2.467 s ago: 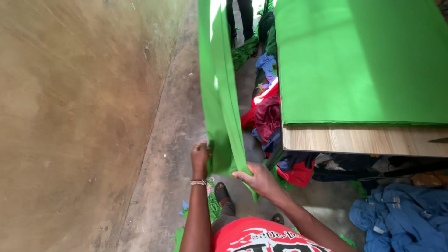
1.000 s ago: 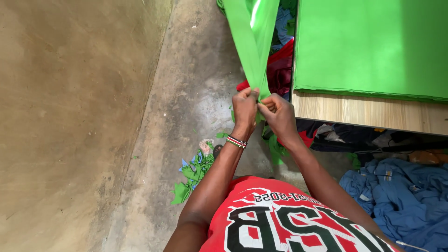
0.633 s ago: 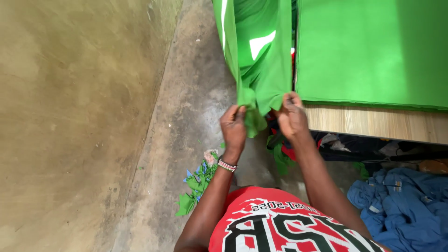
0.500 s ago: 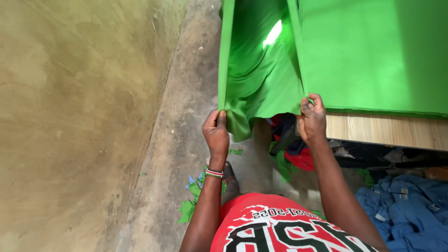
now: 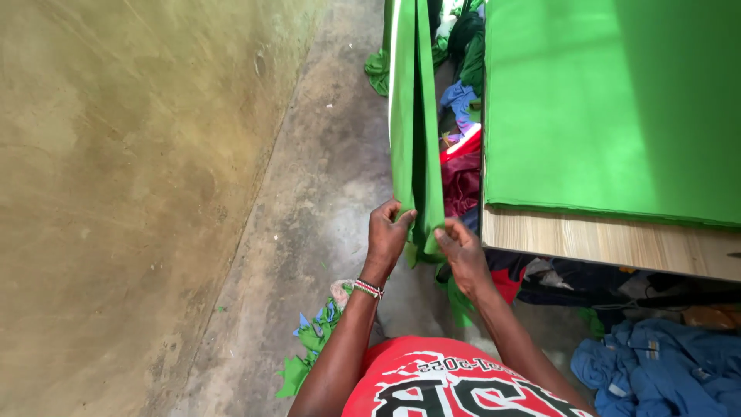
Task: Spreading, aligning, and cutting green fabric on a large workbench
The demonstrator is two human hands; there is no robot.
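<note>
A long strip of green fabric [image 5: 415,116] hangs folded down the middle of the frame, running from the top edge to just below centre, where both hands meet it. The left hand [image 5: 387,235] has its fingers closed on the strip's left edge, and the right hand [image 5: 461,249] pinches the lower right corner, the two hands close together with the cloth bunched between them; how many layers each hand grips is hard to make out. A beaded bracelet [image 5: 369,289] sits on the left wrist. To the right, the counter [image 5: 602,245] shows its pale wooden edge, and a broad sheet of the same green cloth [image 5: 617,108] lies flat over its top, filling the upper right of the frame. Under and beside the counter lie heaps of clothing: red and dark pieces [image 5: 463,174] just behind the strip, blue garments [image 5: 656,371] in the lower right corner. Green offcuts [image 5: 309,347] are scattered on the concrete floor [image 5: 324,177] at lower centre, and a stained wall [image 5: 116,193] takes up the left of the frame.
</note>
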